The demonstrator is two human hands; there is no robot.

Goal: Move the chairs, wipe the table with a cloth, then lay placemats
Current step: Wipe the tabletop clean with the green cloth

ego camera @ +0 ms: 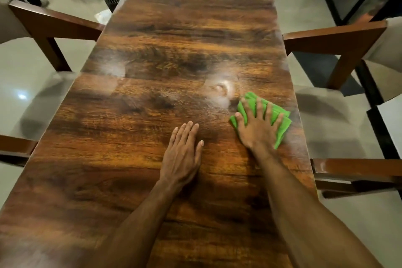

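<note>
Flat under the right hand (257, 128) lies the green cloth (282, 123).

This is looking like a dining room, perhaps in a home: a long wooden table (174, 50) is stretching away under the right hand (258, 130). A padded chair (50, 22) is standing well to that hand's left, a second chair (339, 37) close on its right, and a pale glossy floor (304, 6) is showing beyond.

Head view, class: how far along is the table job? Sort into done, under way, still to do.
Done, apparently: the far left chair and far right chair stand with seats out from under the table. Under way: the right hand presses the green cloth flat on the wood near the right edge; the left hand rests flat beside it. Left: no placemats are in view.
</note>
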